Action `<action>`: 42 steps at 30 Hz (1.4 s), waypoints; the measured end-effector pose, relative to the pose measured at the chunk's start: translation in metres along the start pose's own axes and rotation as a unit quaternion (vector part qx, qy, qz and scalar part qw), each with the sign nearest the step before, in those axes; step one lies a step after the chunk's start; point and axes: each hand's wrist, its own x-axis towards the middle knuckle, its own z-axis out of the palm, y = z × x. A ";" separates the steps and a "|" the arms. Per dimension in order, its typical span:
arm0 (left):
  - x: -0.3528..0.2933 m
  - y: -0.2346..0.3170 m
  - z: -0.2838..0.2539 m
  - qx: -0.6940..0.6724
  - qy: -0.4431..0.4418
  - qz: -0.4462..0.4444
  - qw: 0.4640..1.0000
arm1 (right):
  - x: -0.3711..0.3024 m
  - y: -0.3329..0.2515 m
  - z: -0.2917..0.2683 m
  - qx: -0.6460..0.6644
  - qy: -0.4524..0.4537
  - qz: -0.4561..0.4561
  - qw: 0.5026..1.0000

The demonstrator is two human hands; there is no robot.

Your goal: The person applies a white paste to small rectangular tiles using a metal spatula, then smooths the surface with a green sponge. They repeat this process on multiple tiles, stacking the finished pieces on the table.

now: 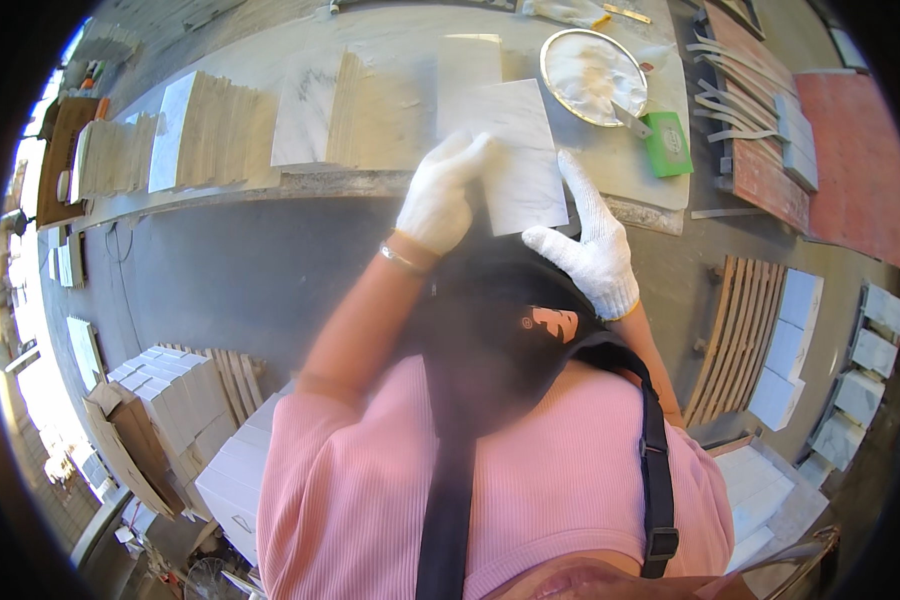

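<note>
A white tile (pixel 523 165) slants over the near edge of the surface (pixel 400 130). The left hand (pixel 443 190), angled inward, has its fingers closed on its left edge; the right hand (pixel 597 252) spreads thumb and fingers wide around the lower-right corner, contact unclear. Beyond the right fingers sits 1 tub (pixel 543 75).

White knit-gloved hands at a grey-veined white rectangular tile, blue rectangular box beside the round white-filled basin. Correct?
Box colour is wrong: the head view shows a rectangular green box. It is beside the round white-filled basin, with the white-gloved left hand and right hand at the tile.
</note>
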 end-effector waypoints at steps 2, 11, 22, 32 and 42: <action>-0.004 0.007 0.008 -0.123 0.035 -0.065 0.990 | 0.005 -0.001 0.000 0.014 -0.002 0.053 0.999; 0.003 0.025 0.023 -0.286 0.095 -0.145 0.942 | 0.004 -0.012 -0.012 0.304 -0.040 0.222 0.926; -0.033 0.015 0.011 -0.097 -0.145 -0.190 0.966 | 0.008 -0.014 -0.021 0.371 0.036 0.155 0.915; -0.030 0.035 0.001 -0.094 -0.009 -0.035 0.995 | 0.015 -0.021 -0.009 0.378 0.009 0.136 0.916; -0.030 0.079 -0.022 -0.029 0.122 0.046 0.991 | 0.022 -0.006 0.017 0.270 -0.071 0.097 0.955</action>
